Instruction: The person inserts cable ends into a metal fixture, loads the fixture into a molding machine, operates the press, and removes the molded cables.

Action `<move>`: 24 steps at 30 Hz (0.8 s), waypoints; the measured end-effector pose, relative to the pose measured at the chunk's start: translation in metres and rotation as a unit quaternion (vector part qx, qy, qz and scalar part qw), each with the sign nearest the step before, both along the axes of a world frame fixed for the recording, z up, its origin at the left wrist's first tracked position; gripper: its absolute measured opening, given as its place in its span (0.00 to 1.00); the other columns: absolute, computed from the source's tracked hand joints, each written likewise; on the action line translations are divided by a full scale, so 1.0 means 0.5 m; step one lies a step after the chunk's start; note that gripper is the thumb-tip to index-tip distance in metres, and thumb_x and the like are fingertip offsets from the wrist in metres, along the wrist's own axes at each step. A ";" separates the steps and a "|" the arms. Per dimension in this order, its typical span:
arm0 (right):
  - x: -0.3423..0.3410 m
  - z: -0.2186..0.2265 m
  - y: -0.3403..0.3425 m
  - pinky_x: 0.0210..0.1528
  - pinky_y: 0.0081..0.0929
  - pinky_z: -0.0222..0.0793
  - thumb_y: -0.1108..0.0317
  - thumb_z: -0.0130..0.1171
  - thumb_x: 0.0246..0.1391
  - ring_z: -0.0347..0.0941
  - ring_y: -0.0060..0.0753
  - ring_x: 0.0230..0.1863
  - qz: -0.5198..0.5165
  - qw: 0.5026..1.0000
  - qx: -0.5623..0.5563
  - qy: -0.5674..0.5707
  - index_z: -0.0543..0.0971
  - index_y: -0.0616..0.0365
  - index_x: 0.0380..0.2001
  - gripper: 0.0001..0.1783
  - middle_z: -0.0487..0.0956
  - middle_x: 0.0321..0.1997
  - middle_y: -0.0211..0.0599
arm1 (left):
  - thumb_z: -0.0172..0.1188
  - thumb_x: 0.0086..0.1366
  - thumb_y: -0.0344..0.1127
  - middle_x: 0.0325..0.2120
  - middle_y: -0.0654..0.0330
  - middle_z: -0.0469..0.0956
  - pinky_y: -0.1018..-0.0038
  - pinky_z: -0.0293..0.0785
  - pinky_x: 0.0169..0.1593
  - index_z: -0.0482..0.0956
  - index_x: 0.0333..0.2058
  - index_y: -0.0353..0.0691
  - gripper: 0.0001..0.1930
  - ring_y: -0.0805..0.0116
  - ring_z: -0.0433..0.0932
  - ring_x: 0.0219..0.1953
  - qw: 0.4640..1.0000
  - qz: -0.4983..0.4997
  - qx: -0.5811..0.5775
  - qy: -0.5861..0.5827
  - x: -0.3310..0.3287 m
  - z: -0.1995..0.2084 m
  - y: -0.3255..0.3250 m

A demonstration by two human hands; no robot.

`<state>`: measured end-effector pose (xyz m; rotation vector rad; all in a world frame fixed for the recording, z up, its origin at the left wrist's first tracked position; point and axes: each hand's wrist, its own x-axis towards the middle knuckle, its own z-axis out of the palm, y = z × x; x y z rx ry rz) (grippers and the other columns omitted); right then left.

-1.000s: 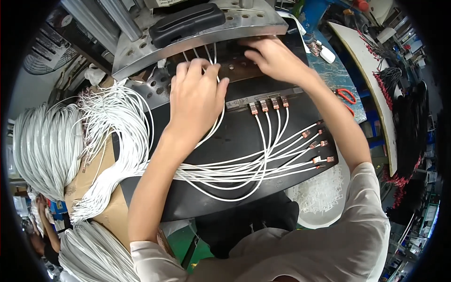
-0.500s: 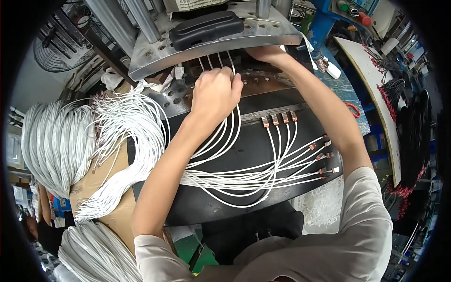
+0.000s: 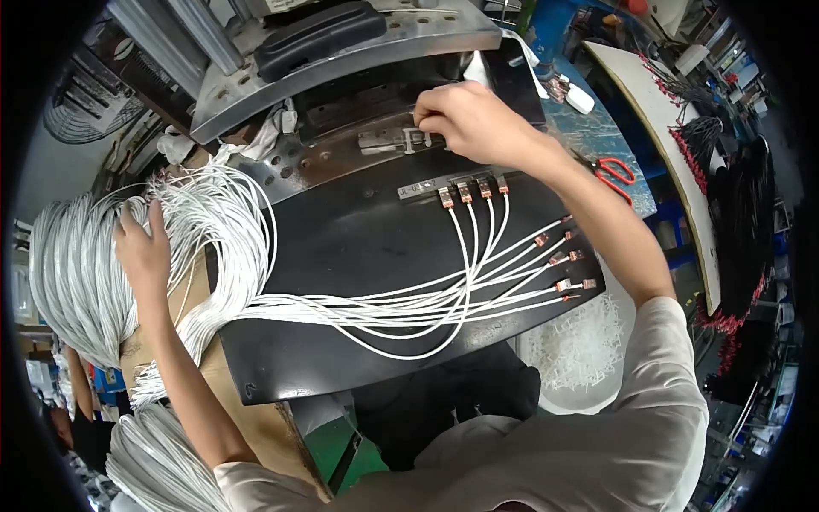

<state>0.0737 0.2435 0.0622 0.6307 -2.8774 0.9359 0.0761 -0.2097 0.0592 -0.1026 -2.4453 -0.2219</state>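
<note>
A: Left hand (image 3: pixel 145 256) status?
B: Fingers up and partly spread, fingertips at the edge of the white cable bundle (image 3: pixel 230 256), beside the grey-white coil (image 3: pixel 77 273). Can't tell if it grips any strands.
A: Right hand (image 3: pixel 478 128)?
B: Fingers curled in toward the thumb, just by a metal insert (image 3: pixel 380 142) on the press bed, below the raised top plate (image 3: pixel 426 36). Fingertips hidden; can't tell what they hold, if anything.
A: Cable ends?
B: Four connectors (image 3: pixel 466 193) sit in a row along the metal bar (image 3: pixel 416 188) on the black board (image 3: pixel 333 230). More ends lie loose at the board's right side.
</note>
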 end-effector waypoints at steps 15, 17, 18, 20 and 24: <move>0.089 -0.047 0.086 0.49 0.29 0.68 0.72 0.56 0.62 0.73 0.28 0.42 0.039 0.987 -0.013 -0.153 0.76 0.63 0.51 0.15 0.79 0.39 0.35 | 0.63 0.63 0.46 0.41 0.50 0.73 0.57 0.71 0.45 0.79 0.40 0.34 0.19 0.53 0.72 0.44 0.913 -0.361 -0.016 -0.190 0.211 -0.071 0.567; 0.040 -0.043 0.080 0.51 0.29 0.67 0.70 0.55 0.63 0.73 0.28 0.44 0.038 0.960 -0.112 -0.255 0.77 0.64 0.52 0.16 0.80 0.39 0.34 | 0.63 0.63 0.46 0.37 0.51 0.74 0.58 0.72 0.42 0.79 0.37 0.34 0.18 0.54 0.73 0.40 0.921 -0.335 -0.023 -0.195 0.195 -0.061 0.570; 0.011 -0.043 0.073 0.53 0.29 0.67 0.70 0.55 0.63 0.74 0.28 0.44 0.040 0.938 -0.161 -0.304 0.77 0.64 0.53 0.16 0.80 0.40 0.34 | 0.63 0.63 0.45 0.34 0.52 0.74 0.59 0.73 0.41 0.79 0.34 0.34 0.17 0.54 0.74 0.37 0.923 -0.335 -0.018 -0.189 0.188 -0.056 0.564; -0.053 -0.044 0.037 0.52 0.28 0.67 0.69 0.55 0.63 0.73 0.27 0.44 -0.001 0.964 -0.155 -0.218 0.77 0.63 0.53 0.17 0.80 0.40 0.34 | 0.63 0.63 0.44 0.27 0.54 0.74 0.59 0.73 0.37 0.78 0.29 0.35 0.16 0.55 0.74 0.32 0.927 -0.334 -0.009 -0.172 0.165 -0.051 0.542; -0.214 -0.054 0.001 0.53 0.27 0.68 0.65 0.58 0.62 0.74 0.27 0.46 -0.075 0.982 -0.159 -0.062 0.78 0.63 0.50 0.17 0.81 0.42 0.35 | 0.56 0.65 0.39 0.25 0.46 0.78 0.55 0.75 0.40 0.77 0.25 0.32 0.15 0.46 0.78 0.32 0.935 -0.344 0.017 -0.079 -0.052 -0.075 0.509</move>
